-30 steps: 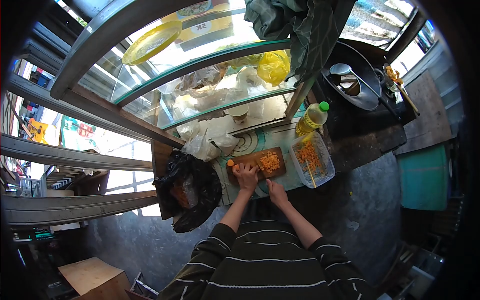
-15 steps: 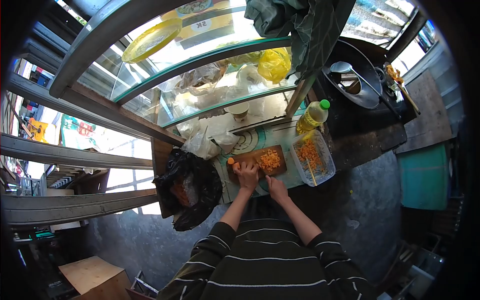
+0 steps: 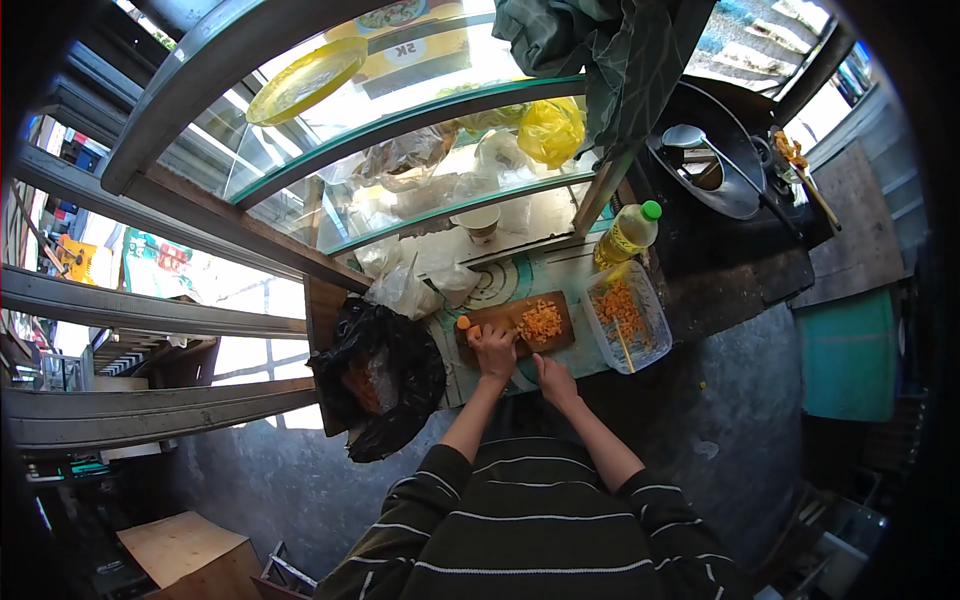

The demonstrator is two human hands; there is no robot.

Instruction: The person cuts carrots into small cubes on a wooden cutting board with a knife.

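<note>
On a small wooden cutting board [image 3: 484,347] my left hand [image 3: 494,353] presses down with bent fingers on a piece of carrot [image 3: 474,333]. A carrot end [image 3: 463,322] lies just beyond its fingertips. Finely diced carrot [image 3: 541,321] is heaped on the board's right half. My right hand [image 3: 556,382] is closed at the board's near edge around the handle of a knife, whose blade is mostly hidden between the two hands. To the right, a clear plastic container [image 3: 657,340] holds more chopped orange bits and a yellow-handled utensil [image 3: 624,346].
An oil bottle with a green cap [image 3: 629,236] stands behind the container. Left of the board sits an open black plastic bag [image 3: 420,375]. A glass display case [image 3: 420,222] rises behind. A wok [image 3: 715,195] with a ladle [image 3: 684,135] is at the far right.
The view has shifted very slightly. Both hands stay in nearly the same place over the cutting board.
</note>
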